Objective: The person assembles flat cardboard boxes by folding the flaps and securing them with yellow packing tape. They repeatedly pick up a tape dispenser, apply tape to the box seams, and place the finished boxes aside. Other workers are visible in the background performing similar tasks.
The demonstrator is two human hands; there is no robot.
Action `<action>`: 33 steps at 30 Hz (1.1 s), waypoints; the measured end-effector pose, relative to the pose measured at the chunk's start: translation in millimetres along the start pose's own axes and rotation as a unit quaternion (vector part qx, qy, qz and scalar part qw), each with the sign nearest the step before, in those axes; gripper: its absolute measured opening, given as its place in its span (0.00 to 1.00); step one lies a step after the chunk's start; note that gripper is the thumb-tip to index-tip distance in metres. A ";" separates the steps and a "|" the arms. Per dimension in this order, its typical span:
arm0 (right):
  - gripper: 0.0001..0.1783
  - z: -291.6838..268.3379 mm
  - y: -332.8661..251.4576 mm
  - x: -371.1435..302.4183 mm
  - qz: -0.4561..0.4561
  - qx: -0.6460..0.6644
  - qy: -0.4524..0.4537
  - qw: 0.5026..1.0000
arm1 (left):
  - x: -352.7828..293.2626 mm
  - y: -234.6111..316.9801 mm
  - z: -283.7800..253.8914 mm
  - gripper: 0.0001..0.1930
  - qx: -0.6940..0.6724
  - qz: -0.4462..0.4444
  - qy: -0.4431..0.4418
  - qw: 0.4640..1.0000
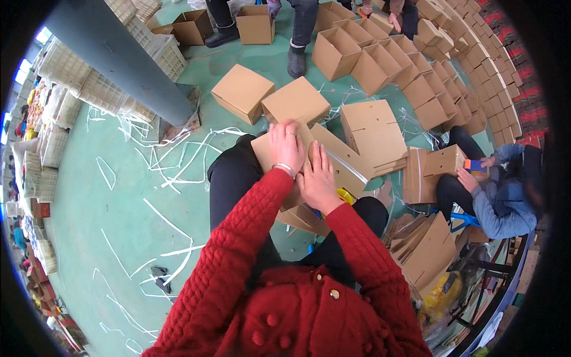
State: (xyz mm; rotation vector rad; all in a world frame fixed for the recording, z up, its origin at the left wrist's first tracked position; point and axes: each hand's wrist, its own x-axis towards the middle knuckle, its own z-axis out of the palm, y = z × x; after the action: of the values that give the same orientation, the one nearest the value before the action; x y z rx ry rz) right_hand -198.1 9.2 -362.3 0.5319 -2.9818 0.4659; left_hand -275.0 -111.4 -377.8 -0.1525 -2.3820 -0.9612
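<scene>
A brown cardboard box (262, 150) rests between my knees on my lap. My left hand (286, 146), with a ring and a bracelet, lies over its top with the fingers bent closed around the far edge. My right hand (319, 181) is beside it, its fingers stretched out flat against the cardboard on the right. The underside of the box is mostly hidden by my hands and sleeves. Just beyond stand a closed box (295, 101) and another closed box (242, 89). Flat folded cardboard (342, 157) with a white strap lies to the right of my hands.
A stack of flat cartons (375, 134) is at the right, with many open boxes (380, 62) behind it. A co-worker (499, 190) at the right holds a tape dispenser (474, 165) on a box. White straps (178, 149) litter the green floor near a grey pillar (119, 56).
</scene>
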 end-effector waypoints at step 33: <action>0.51 -52.9 29.0 -16.7 -0.154 0.057 -0.130 0.978 | 36.9 -30.0 -57.3 0.24 -0.065 -0.087 -0.327 0.939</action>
State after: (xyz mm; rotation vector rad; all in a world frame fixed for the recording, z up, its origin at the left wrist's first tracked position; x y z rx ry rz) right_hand -191.4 56.9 -322.3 1.1257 -3.0394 0.5810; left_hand -288.7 -175.6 -342.4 -0.3661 -2.9702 -1.3097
